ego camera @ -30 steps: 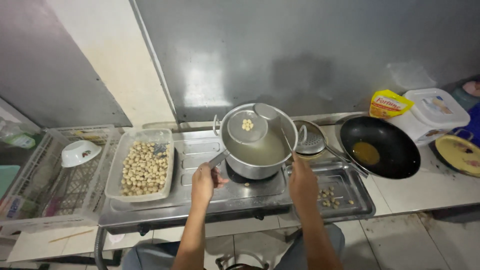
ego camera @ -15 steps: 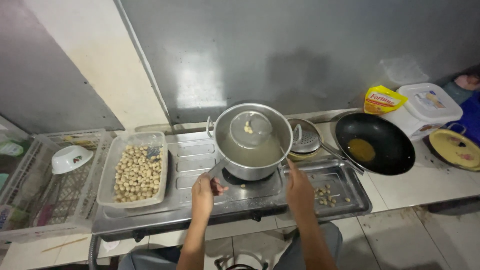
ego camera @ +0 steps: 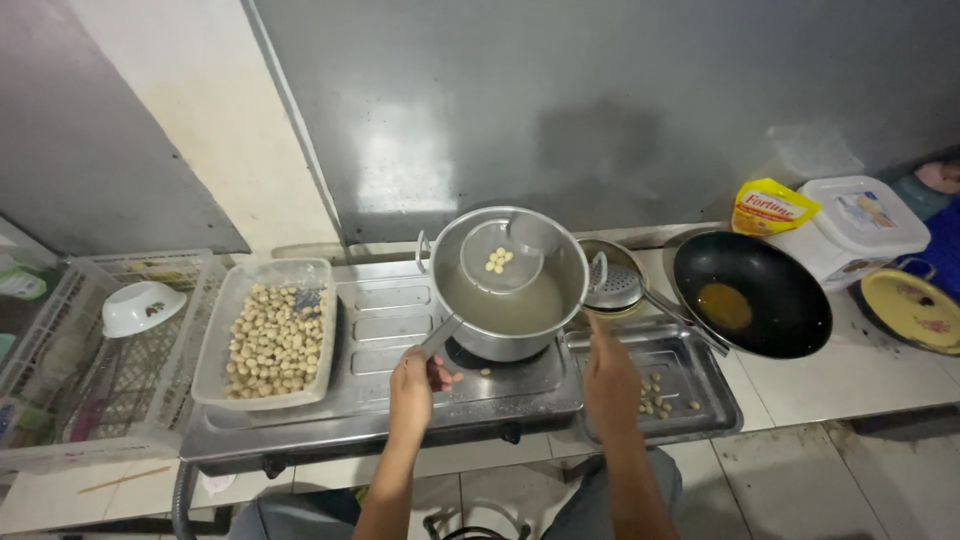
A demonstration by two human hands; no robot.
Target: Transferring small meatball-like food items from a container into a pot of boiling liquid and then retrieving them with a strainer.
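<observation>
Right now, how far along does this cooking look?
A few pale balls lie drained on the steel tray. The left hand holds a strainer with several balls above the pot; the right hand hovers over the tray. Most balls wait in the clear container.

White tiled bench runs along grey wall, carrying steel gas stove at centre. At left on bench, white plastic crate. At right, black wok with pool of oil, yellow oil pouch, white lidded tub, yellow enamel lid. Steel tray with few pale pieces sits just beside stove's right end.
</observation>
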